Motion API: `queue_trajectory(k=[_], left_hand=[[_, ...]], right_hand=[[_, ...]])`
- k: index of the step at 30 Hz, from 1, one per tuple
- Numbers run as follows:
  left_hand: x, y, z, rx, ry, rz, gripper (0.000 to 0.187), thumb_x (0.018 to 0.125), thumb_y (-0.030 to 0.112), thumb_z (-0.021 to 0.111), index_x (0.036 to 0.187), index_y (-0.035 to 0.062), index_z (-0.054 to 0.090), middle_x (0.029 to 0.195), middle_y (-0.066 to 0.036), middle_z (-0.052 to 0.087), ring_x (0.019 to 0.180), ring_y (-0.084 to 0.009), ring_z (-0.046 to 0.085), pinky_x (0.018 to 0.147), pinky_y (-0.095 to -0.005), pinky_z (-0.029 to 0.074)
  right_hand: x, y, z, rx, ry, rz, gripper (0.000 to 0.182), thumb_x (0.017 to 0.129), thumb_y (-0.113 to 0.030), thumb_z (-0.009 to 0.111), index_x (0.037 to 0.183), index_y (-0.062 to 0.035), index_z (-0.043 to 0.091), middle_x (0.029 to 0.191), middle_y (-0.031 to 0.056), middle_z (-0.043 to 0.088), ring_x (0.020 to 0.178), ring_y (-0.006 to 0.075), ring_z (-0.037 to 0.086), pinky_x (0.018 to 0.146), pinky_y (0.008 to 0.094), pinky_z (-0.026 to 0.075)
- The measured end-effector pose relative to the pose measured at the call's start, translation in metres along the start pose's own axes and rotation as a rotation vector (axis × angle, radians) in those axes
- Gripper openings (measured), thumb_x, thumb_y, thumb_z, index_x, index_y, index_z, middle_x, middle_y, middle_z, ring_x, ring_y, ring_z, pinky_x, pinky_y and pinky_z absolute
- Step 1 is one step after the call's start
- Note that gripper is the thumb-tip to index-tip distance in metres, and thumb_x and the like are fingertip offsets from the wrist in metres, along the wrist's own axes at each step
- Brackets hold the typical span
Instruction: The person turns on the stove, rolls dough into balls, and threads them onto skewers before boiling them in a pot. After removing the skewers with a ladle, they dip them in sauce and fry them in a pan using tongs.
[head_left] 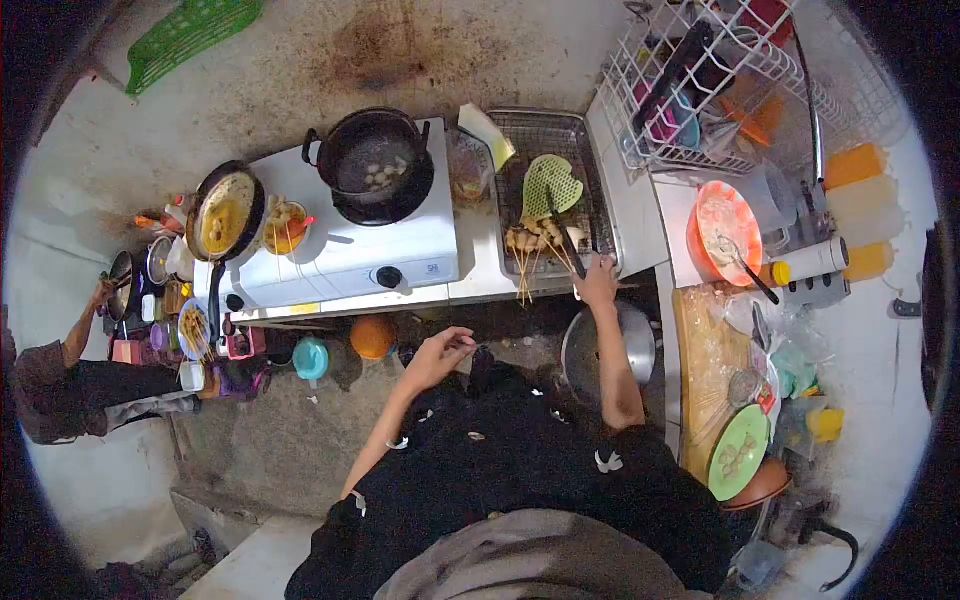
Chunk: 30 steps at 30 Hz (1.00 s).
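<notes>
My right hand (598, 280) reaches to the front edge of a metal tray with a wire rack (590, 170) and closes on the end of a dark handle. That handle runs up to a green slotted spatula (552, 185) lying on the rack. Several skewers of pale fried balls (532, 240) lie on the rack just left of the hand. My left hand (440, 355) hovers lower, in front of the counter edge, with its fingers curled together. Whether it holds something small is unclear.
A white stove (340, 255) carries a black pot of balls in liquid (375, 160) and a pan of yellow batter (225, 210). At right are a dish rack (720, 80), an orange bowl (725, 225), a cutting board (705, 360) and a green plate (738, 452). Another person (60, 375) crouches at far left.
</notes>
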<state>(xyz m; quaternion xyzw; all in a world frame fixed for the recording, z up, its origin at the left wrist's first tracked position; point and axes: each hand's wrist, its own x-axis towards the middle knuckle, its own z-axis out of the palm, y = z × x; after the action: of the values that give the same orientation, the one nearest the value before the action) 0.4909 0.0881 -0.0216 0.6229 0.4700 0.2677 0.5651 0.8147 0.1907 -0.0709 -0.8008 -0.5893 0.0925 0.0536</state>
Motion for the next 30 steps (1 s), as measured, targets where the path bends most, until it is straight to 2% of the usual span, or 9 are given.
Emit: queue_trajectory(k=[6,8,11,13,15,16,19,22,30], left_hand=[[-0.003,0.004,0.01,-0.001,-0.035,-0.078,0.029,0.083,0.012,0.054,0.11,0.0013,0.05,0.093,-0.007,0.06,0.082,-0.0143,0.057,0.073,-0.0276,0.045],[-0.004,-0.002,0.013,-0.025,-0.038,-0.08,0.029,0.084,0.012,0.053,0.11,0.0011,0.049,0.094,-0.007,0.059,0.082,-0.0144,0.057,0.074,-0.0275,0.045],[-0.003,-0.008,0.018,-0.036,-0.035,-0.055,0.029,0.083,0.011,0.053,0.11,0.0013,0.049,0.095,-0.007,0.059,0.083,-0.0146,0.057,0.074,-0.0277,0.045],[0.0,-0.004,0.02,0.021,-0.075,-0.113,0.032,0.081,0.006,0.054,0.112,0.0018,0.049,0.097,-0.007,0.06,0.087,-0.0139,0.057,0.078,-0.0274,0.045],[0.004,0.001,0.022,0.031,-0.106,-0.131,0.032,0.081,0.006,0.054,0.112,0.0014,0.049,0.097,-0.007,0.06,0.088,-0.0141,0.057,0.08,-0.0275,0.045],[0.005,0.003,0.023,0.044,-0.135,-0.151,0.031,0.081,0.005,0.054,0.112,0.0011,0.049,0.098,-0.007,0.06,0.088,-0.0143,0.056,0.081,-0.0275,0.044],[0.007,-0.005,0.029,-0.042,-0.127,-0.059,0.032,0.081,0.006,0.053,0.112,0.0003,0.048,0.095,-0.008,0.059,0.084,-0.0155,0.057,0.074,-0.0283,0.045],[0.006,-0.007,0.034,-0.03,-0.147,-0.116,0.029,0.083,0.006,0.053,0.11,0.0008,0.049,0.098,-0.007,0.059,0.092,-0.0144,0.056,0.083,-0.0282,0.044],[0.01,-0.008,0.042,0.042,-0.199,-0.094,0.03,0.082,0.009,0.054,0.11,0.0004,0.049,0.096,-0.008,0.059,0.087,-0.0159,0.057,0.077,-0.0283,0.045]], right_hand=[[-0.029,0.0,-0.028,0.079,-0.015,-0.095,0.054,0.071,-0.035,0.065,0.115,-0.0118,0.044,0.111,0.0205,0.048,0.106,0.0367,0.044,0.087,0.0446,0.038],[-0.046,-0.005,-0.039,0.193,-0.422,0.057,0.053,0.076,-0.039,0.058,0.114,-0.0046,0.043,0.1,0.025,0.055,0.096,0.0396,0.052,0.08,0.0452,0.043],[-0.063,0.019,0.015,0.13,-0.263,0.058,0.057,0.075,-0.04,0.06,0.112,0.0009,0.045,0.089,0.0253,0.059,0.075,0.04,0.059,0.07,0.0441,0.046],[-0.06,0.023,0.04,0.218,-0.207,0.09,0.051,0.08,-0.037,0.056,0.113,0.0007,0.045,0.089,0.0206,0.06,0.071,0.0327,0.062,0.064,0.039,0.049],[-0.051,0.018,0.05,1.0,-0.257,0.292,0.04,0.085,-0.032,0.052,0.11,-0.0017,0.046,0.085,0.0132,0.062,0.069,0.0211,0.063,0.058,0.0317,0.048],[-0.045,0.018,0.055,1.107,-0.235,0.36,0.029,0.088,-0.029,0.048,0.104,-0.0046,0.049,0.082,0.0068,0.063,0.065,0.0116,0.061,0.052,0.0243,0.043],[-0.04,0.025,0.05,1.236,-0.234,0.321,0.026,0.087,-0.028,0.049,0.099,-0.0055,0.051,0.081,0.0061,0.063,0.06,0.0108,0.059,0.049,0.0225,0.039],[-0.043,0.035,0.044,1.293,-0.235,0.358,0.025,0.086,-0.024,0.047,0.099,-0.0031,0.052,0.079,0.0056,0.063,0.058,0.01,0.058,0.05,0.0201,0.037],[-0.056,0.043,0.017,1.368,-0.173,0.406,0.03,0.085,-0.024,0.041,0.098,0.0013,0.052,0.074,0.0083,0.062,0.056,0.0115,0.056,0.05,0.0203,0.037]])
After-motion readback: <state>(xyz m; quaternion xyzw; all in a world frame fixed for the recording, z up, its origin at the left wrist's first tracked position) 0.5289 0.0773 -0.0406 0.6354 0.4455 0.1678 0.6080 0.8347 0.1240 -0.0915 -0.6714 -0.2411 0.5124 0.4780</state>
